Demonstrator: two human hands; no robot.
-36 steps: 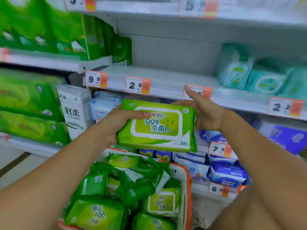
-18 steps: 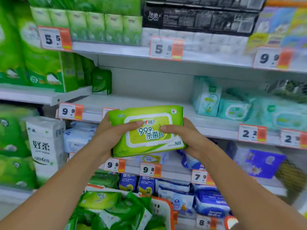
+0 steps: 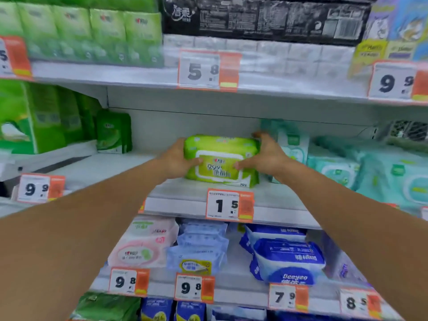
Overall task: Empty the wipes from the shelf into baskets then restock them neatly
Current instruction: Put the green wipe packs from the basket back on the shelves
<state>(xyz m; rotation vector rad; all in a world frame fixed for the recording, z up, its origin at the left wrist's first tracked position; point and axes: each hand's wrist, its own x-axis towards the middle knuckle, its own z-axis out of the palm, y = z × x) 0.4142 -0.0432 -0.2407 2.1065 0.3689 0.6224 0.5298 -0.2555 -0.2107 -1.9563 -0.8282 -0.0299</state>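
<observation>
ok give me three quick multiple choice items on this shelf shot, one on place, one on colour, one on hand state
1. Where is the wipes pack?
A. in a basket
B. on the shelf above the 1.5 tag
C. on the floor

2. What colour is the pack?
A. green
B. blue
C. pink

3. How is the pack held?
A. left hand only
B. neither hand
C. left and right hand

Answers: 1 B, it is at the shelf above that tag. 2 A, its wrapper is lime green. 3 C, a hand grips each end.
</observation>
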